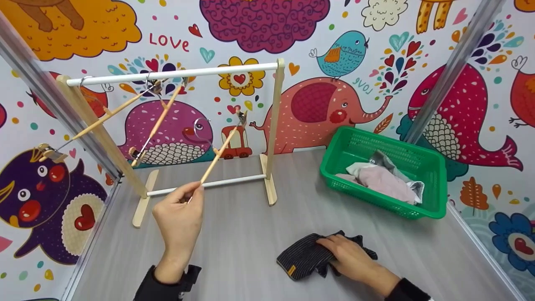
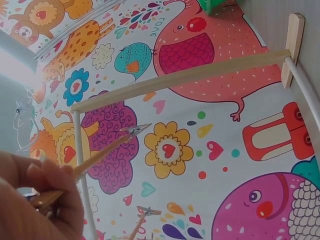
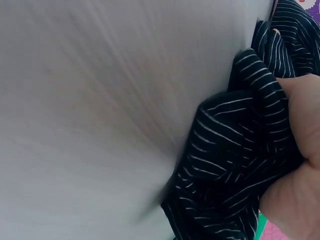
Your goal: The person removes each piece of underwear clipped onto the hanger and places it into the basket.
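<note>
My left hand [image 1: 180, 217] pinches one end of a wooden clip hanger [image 1: 214, 164], holding it off the rack with its hook free in the air. A metal clip shows at the hanger's far end; fingers hide the near end. In the left wrist view the left hand [image 2: 45, 195] has its fingertips together round the stick. On the tabletop lies a black garment [image 1: 303, 255] with thin white stripes and a small yellow label. My right hand [image 1: 355, 259] grips bunched cloth at its right part, and the right wrist view shows the striped folds [image 3: 225, 150] against the palm.
A small rack [image 1: 273, 125] with a white top rod stands at the back left. Two more clip hangers, one [image 1: 113, 115] and another [image 1: 163, 117], hang from it. At right, a green basket [image 1: 330, 167] holds crumpled pink, white and grey clothes [image 1: 384, 179]. Patterned walls enclose the table.
</note>
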Motion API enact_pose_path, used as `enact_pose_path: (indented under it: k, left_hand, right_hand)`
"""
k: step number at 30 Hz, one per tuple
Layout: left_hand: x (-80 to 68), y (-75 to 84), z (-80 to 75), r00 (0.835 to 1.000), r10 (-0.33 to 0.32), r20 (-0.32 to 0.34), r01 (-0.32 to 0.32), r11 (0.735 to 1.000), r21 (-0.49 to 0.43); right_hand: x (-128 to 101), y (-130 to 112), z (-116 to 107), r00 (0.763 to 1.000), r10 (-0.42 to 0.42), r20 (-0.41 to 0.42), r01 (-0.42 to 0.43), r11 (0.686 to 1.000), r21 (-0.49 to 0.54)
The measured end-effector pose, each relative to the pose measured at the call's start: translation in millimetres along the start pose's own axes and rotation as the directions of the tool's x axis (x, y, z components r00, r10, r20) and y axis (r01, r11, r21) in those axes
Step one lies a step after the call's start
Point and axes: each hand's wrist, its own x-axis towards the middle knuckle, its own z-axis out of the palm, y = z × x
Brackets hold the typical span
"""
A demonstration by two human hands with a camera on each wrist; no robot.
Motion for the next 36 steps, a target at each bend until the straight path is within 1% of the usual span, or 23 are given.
enact_pose_path:
  k: [7,12,15,20,24,30,36]
  left_hand:
    - [4.6,1.2,2.4,0.999,0.044,-0.026,-0.045,0.999,-0.02]
    - [8.1,3.4,4.7,0.996,0.077,-0.049,-0.078,0.997,-0.018]
    - [13.1,7.3,7.0,0.995,0.082,-0.059,-0.082,0.997,-0.007]
    - [24.8,18.3,13.7,0.996,0.073,-0.054,-0.074,0.997,-0.014]
    - [32.7,25.0,20.0,0.994,0.086,-0.065,-0.087,0.996,-0.008]
    - [42.8,25.7,28.6,0.99,0.115,-0.078,-0.115,0.993,0.012]
    - [51.7,25.3,36.3,0.989,0.123,-0.083,-0.12,0.992,0.036]
  right_hand:
    - [4,2,-12,0.996,0.071,0.06,-0.078,0.989,0.125]
    - [8,2,-21,0.993,0.101,0.065,-0.111,0.978,0.179]
    - [10,1,-25,0.992,0.112,0.064,-0.123,0.972,0.201]
    - [10,2,-29,0.99,0.122,0.068,-0.134,0.964,0.23]
    - [10,2,-30,0.99,0.125,0.071,-0.139,0.962,0.236]
    - [11,-1,-36,0.99,0.13,0.057,-0.14,0.959,0.247]
    - [16,-2,-51,0.984,0.173,0.033,-0.175,0.942,0.287]
